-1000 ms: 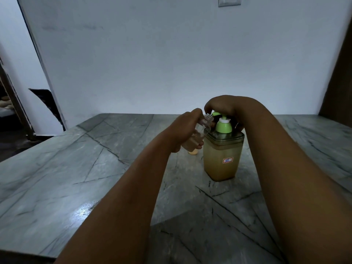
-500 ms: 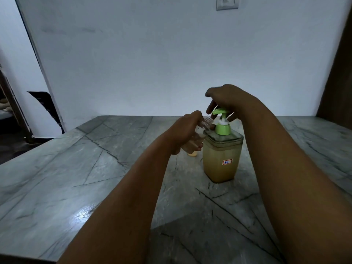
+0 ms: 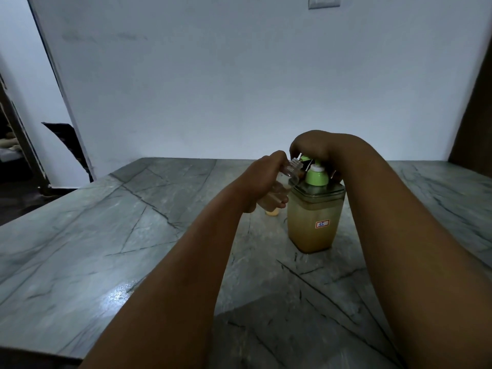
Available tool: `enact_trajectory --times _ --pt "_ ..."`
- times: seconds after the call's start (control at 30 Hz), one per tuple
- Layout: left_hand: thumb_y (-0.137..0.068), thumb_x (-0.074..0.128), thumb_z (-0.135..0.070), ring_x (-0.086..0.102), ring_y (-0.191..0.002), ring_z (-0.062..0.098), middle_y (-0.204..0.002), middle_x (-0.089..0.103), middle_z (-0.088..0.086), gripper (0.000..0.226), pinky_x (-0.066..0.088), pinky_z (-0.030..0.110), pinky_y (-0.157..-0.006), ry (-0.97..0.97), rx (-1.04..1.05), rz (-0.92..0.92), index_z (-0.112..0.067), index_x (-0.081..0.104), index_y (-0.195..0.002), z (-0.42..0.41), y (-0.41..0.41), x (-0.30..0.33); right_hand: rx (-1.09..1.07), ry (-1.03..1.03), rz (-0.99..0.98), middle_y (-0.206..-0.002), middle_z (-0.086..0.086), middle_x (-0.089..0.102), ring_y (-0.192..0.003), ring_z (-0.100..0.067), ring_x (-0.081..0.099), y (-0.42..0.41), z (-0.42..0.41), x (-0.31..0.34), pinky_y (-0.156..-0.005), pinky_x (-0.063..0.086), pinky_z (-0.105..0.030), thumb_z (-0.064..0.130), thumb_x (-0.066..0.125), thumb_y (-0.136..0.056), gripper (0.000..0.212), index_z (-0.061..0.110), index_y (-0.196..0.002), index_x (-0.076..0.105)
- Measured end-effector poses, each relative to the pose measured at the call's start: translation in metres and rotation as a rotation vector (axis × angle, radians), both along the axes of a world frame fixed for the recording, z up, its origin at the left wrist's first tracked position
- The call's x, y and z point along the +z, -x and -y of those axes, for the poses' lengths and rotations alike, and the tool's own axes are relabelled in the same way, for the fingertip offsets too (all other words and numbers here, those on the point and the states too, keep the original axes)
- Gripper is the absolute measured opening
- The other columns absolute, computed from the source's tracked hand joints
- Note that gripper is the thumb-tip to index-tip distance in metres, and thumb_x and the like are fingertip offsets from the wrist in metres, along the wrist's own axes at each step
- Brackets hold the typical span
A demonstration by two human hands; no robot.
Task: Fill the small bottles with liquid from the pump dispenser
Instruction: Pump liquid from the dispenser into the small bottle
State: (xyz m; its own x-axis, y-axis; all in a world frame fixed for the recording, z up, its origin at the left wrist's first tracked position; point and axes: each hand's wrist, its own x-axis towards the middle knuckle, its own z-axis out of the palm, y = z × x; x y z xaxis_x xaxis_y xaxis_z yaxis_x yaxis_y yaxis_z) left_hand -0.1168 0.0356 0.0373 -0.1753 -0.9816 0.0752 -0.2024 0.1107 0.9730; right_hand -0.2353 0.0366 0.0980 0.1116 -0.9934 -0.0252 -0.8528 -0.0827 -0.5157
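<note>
A square clear pump dispenser (image 3: 314, 225) full of amber liquid stands on the grey marble table (image 3: 106, 235), with a green pump head (image 3: 316, 177) and a small label. My right hand (image 3: 316, 147) lies over the pump head and presses it down, fingers curled around it. My left hand (image 3: 263, 182) grips a small clear bottle (image 3: 282, 182), tilted with its threaded mouth at the pump's nozzle; amber liquid fills its lower part. Behind it a small orange item (image 3: 272, 213) lies on the table, mostly hidden.
A white wall (image 3: 239, 89) rises behind the table, with a switch plate (image 3: 323, 1) at the top. A dark doorway (image 3: 16, 155) opens at the left. Dark wood (image 3: 476, 115) stands at the far right.
My right hand, raised off the pump half a second ago, has come back down and pushed the pump head low. The left hand keeps the bottle at the nozzle.
</note>
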Motion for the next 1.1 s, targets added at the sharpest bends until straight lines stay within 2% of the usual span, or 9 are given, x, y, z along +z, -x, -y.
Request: enact_trajectory --times 0.1,0.2,0.33,0.4,0.47,0.6,0.67,0.83,1.1 --pt "-0.094 0.036 -0.028 0.055 -0.055 0.027 -0.068 0.057 0.017 0.029 0.048 0.031 -0.058 -0.007 -0.004 -0.001 -0.008 0.055 -0.085 0.001 0.000 -0.001 -0.016 0.010 -0.019 -0.058 -0.011 0.042 -0.047 -0.021 0.031 0.000 0.003 -0.002 -0.047 0.029 -0.022 0.004 0.036 -0.095 0.034 0.004 -0.061 0.041" --pt "-0.094 0.035 -0.027 0.055 -0.053 0.026 -0.068 0.055 0.016 0.027 0.048 0.029 -0.056 -0.003 -0.002 0.001 -0.008 0.053 -0.086 0.000 0.000 0.000 -0.037 -0.018 0.061 -0.062 -0.010 0.048 -0.052 -0.022 0.037 0.003 0.004 -0.001 -0.054 0.034 -0.025 0.016 0.037 -0.097 0.033 0.005 -0.067 0.045" --pt "-0.095 0.034 -0.027 0.055 -0.053 0.025 -0.070 0.056 0.016 0.028 0.047 0.027 -0.054 0.011 -0.008 0.014 -0.009 0.053 -0.086 -0.001 0.000 0.001 -0.097 -0.086 0.254 -0.083 -0.017 0.063 -0.071 -0.028 0.051 0.009 0.006 0.004 -0.069 0.042 -0.033 0.037 0.033 -0.096 0.048 -0.001 -0.090 0.062" --pt "-0.095 0.034 -0.027 0.055 -0.054 0.026 -0.071 0.056 0.017 0.028 0.047 0.028 -0.055 0.009 -0.008 0.012 -0.009 0.054 -0.085 -0.001 0.000 0.001 -0.089 -0.029 0.274 -0.099 -0.018 0.063 -0.069 -0.025 0.048 0.006 0.006 0.006 -0.075 0.043 -0.034 0.030 0.033 -0.099 0.046 -0.003 -0.116 0.060" --pt "-0.095 0.035 -0.027 0.055 -0.055 0.026 -0.071 0.056 0.017 0.028 0.047 0.029 -0.056 0.008 -0.004 0.011 -0.009 0.054 -0.084 -0.001 0.000 0.000 -0.076 0.020 0.262 -0.095 -0.015 0.058 -0.063 -0.019 0.043 0.002 0.005 0.006 -0.075 0.042 -0.033 0.022 0.036 -0.101 0.038 -0.001 -0.127 0.051" --pt "-0.094 0.036 -0.027 0.055 -0.053 0.025 -0.068 0.057 0.014 0.026 0.048 0.028 -0.056 0.006 0.000 0.015 -0.009 0.053 -0.085 -0.001 0.000 0.001 -0.076 -0.060 0.195 -0.073 -0.009 0.055 -0.062 -0.026 0.046 0.007 0.005 0.002 -0.072 0.043 -0.038 0.027 0.040 -0.098 0.028 0.002 -0.096 0.051" --pt "-0.093 0.036 -0.027 0.056 -0.054 0.026 -0.071 0.057 0.016 0.026 0.048 0.029 -0.057 0.006 0.002 0.013 -0.009 0.053 -0.086 0.000 0.000 0.001 -0.075 -0.057 0.195 -0.067 -0.009 0.055 -0.058 -0.025 0.045 0.006 0.004 0.002 -0.066 0.042 -0.033 0.027 0.041 -0.096 0.024 0.004 -0.097 0.048" --pt "-0.093 0.036 -0.028 0.056 -0.052 0.025 -0.069 0.057 0.015 0.027 0.048 0.029 -0.057 0.005 0.009 0.012 -0.008 0.053 -0.087 0.001 0.000 -0.001 -0.036 -0.018 0.096 -0.067 -0.010 0.051 -0.059 -0.025 0.044 0.005 0.006 -0.001 -0.061 0.041 -0.029 0.018 0.043 -0.094 0.026 0.005 -0.073 0.049" --pt "-0.093 0.036 -0.029 0.056 -0.055 0.027 -0.071 0.057 0.017 0.028 0.048 0.033 -0.062 0.022 0.000 0.024 -0.009 0.053 -0.082 0.002 0.001 -0.002 -0.052 -0.038 0.128 -0.074 -0.008 0.053 -0.065 -0.025 0.047 0.006 0.009 -0.003 -0.064 0.041 -0.030 0.028 0.042 -0.093 0.022 0.009 -0.090 0.054"
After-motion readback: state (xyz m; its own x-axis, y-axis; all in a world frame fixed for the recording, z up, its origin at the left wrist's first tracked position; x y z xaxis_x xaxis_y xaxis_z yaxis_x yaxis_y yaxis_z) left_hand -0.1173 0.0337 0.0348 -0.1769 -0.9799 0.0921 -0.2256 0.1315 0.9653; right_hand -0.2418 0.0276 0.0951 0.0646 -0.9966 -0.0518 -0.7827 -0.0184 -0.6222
